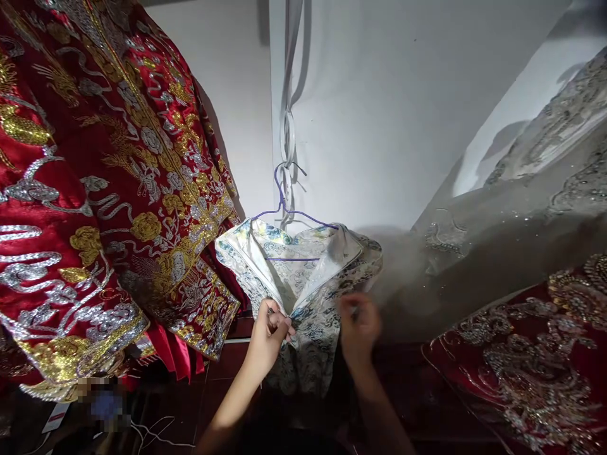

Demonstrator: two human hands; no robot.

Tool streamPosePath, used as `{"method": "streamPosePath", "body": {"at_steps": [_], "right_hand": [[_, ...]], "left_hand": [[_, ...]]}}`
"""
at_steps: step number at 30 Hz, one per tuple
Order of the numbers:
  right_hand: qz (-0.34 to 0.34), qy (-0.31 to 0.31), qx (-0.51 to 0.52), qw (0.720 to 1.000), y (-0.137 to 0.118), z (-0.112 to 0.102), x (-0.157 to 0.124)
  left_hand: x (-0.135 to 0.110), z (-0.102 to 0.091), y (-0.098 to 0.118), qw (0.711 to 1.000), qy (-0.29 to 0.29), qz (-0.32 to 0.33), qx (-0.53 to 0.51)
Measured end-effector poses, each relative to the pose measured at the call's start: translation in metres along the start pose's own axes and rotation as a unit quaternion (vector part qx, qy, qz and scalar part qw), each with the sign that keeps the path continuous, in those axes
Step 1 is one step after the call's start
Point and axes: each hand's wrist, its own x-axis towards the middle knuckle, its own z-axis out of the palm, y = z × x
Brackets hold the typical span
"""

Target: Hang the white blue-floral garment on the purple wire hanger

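Observation:
A pale garment (315, 328) with a blue-green swirling print hangs on a purple wire hanger (308, 217). Its neckline falls open in a V, with white lining (260, 268) turned outward on both sides. At the bottom of that V, my left hand (271, 332) pinches the front edges of the garment between thumb and fingers. My right hand (360, 322) is held just off the garment's right side, fingers curled together and blurred by motion. Whatever it may be pinching is too small to make out. The garment's lower part fades into shadow.
The hanger hooks onto a pale strap with rings (288, 136) against a white wall (360, 114). Red jackets with gold and silver embroidery (147, 189) hang close on the left. Sheer beaded fabric (474, 253) and a red embroidered piece (516, 354) fill the right. A white cord (154, 436) lies lower left.

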Motion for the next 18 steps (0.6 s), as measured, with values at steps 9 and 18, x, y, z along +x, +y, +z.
{"method": "streamPosePath", "body": {"at_steps": [9,18], "right_hand": [[0.073,-0.314,-0.003,0.946,0.024,0.055,-0.073],[0.054,-0.362,0.002,0.93,0.039,0.035,-0.048]], "left_hand": [[0.026,0.019,0.034,0.997,0.02,0.062,-0.037],[0.091,0.05,0.164,0.971,0.013,0.235,-0.05]]}}
